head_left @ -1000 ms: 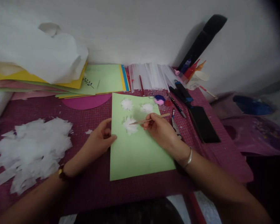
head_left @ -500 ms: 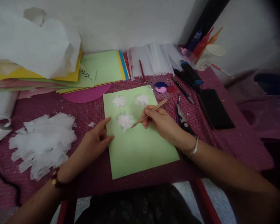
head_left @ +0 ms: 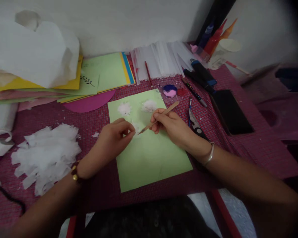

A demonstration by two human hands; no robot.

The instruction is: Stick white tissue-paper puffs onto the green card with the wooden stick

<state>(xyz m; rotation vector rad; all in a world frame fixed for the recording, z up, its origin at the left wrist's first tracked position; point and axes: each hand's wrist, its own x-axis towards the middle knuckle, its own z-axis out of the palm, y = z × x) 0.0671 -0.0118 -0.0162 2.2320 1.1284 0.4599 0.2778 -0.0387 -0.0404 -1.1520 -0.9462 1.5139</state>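
A sheet of light green paper [head_left: 154, 162] lies in front of me with fluffy white paper flowers on it, one at the upper left [head_left: 124, 108] and one at the upper right [head_left: 149, 105]. A third white flower [head_left: 136, 127] sits lower and is partly covered by my left hand [head_left: 118, 135]. That hand's thumb and forefinger are pinched together beside the stick's tip; what they hold, if anything, I cannot make out. Between the fingers of my right hand [head_left: 167, 122] is a flat wooden stick [head_left: 172, 107], its pointed end slanting down towards the third flower.
A heap of white paper pieces [head_left: 47, 152] lies at left. Coloured paper [head_left: 104, 71] and white strips [head_left: 161, 59] are at the back. Paint [head_left: 170, 91], a marker [head_left: 195, 94], scissors [head_left: 196, 124] and a black phone-like slab [head_left: 230, 112] lie at right.
My left hand has moved right, from the paper's left edge to the third flower, and its spread fingers have closed into a pinch. My right hand still holds the stick in nearly the same place.
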